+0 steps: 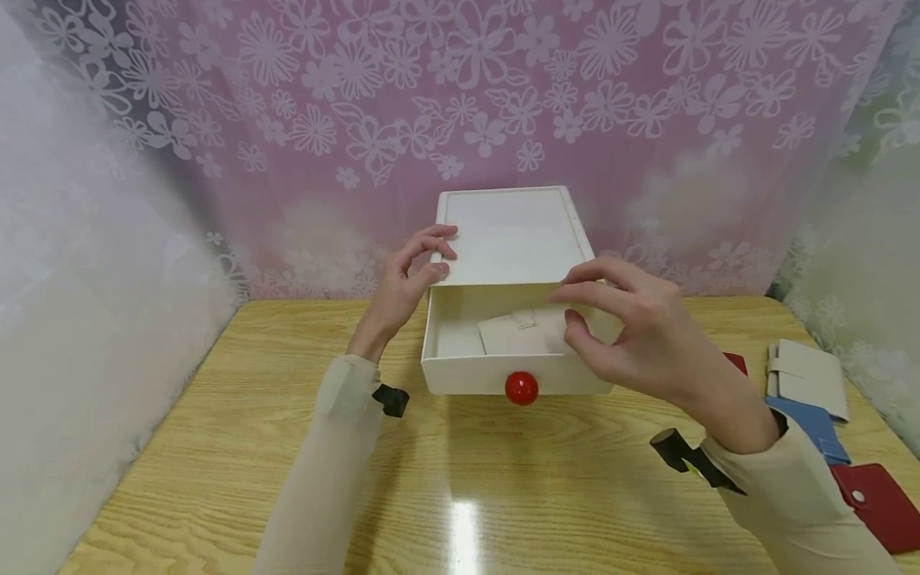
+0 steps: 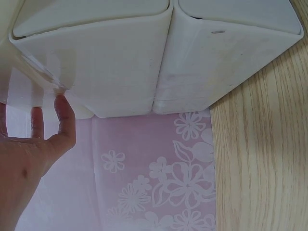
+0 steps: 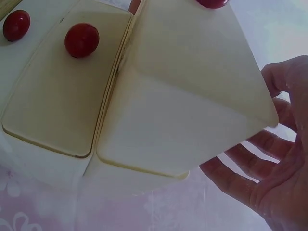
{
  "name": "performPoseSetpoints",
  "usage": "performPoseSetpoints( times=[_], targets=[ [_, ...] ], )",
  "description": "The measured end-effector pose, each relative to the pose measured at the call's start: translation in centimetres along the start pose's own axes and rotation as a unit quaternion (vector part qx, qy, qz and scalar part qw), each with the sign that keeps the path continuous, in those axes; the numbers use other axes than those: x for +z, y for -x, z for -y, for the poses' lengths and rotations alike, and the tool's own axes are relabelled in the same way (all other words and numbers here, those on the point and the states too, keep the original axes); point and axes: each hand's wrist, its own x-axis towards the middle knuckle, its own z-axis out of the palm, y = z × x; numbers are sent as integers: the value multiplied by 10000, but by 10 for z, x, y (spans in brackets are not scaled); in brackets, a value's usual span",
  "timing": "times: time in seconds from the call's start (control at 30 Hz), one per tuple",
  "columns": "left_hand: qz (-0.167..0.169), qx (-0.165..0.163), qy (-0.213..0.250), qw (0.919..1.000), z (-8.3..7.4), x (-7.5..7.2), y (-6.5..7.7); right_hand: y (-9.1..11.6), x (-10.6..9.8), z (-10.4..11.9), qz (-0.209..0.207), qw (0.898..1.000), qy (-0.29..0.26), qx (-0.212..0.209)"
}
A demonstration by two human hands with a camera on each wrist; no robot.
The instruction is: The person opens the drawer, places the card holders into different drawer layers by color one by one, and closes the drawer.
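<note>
1 beige wallet point(image 1: 510, 335) lies inside the pulled-out top drawer point(image 1: 470, 377) of a white cabinet point(image 1: 513, 235), which stands at the middle of the desk's back edge; the wallet sits slantwise towards the right side of the drawer, its strap facing up. The putting-in of this wallet looks done, or all but done, since it seems to lie on the drawer's floor with no finger visibly gripping it. Closing is not done: the drawer juts out over the desk point(image 1: 259, 447), its red knob point(image 1: 521, 388) at the front and no hand on it. In the right wrist view, 2 lower drawers point(image 3: 53, 101) appear closed. The right hand point(image 1: 643, 335) is poised at the drawer's right side, fingers bent, with a gap between thumb and fingers and nothing seen in its grasp; whether a fingertip touches the rim I cannot tell. The left hand point(image 1: 406, 279) is loosely spread, its fingertips resting on the cabinet's left edge, apparently steadying it. Outside the drawer, along the desk's right edge, lie a cream wallet point(image 1: 815, 375) nearest the back right corner, a blue wallet point(image 1: 812, 427) partly under it, and a red wallet point(image 1: 880, 503) nearer the front; part of another red item point(image 1: 736, 362) shows behind the right forearm. If these also belong in drawers, that much is left, along with shutting this one.
</note>
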Motion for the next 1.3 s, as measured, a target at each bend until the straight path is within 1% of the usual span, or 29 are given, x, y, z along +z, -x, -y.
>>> performPoseSetpoints(
  times=[0.27, 0.5, 0.77, 0.9, 1.03, 1.13, 1.3],
  targets=[
    [-6, -15, 17, 10000, -2, 1, 1, 5, -15, -9, -279, 9989, 374, -71],
    [-14, 27, 48, 10000, -1, 0, 0, 14, -27, -11, -607, 9966, 525, 181],
    [-6, -50, -16, 10000, -2, 0, 1, 20, -40, -15, -719, 9944, 764, 145],
    [-14, -77, -32, 10000, -2, 0, 1, 24, -48, -21, -724, 9937, 799, 300],
    [-22, -53, 9, 10000, -2, 0, 1, 27, -57, -26, -610, 9931, 914, 410],
    [-34, -62, -2, 10000, -2, 1, 1, 28, -63, -29, -490, 9921, 1065, 455],
    [-45, -98, -53, 9999, -2, 1, 1, 32, -70, -34, -474, 9891, 1239, 632]
  ],
)
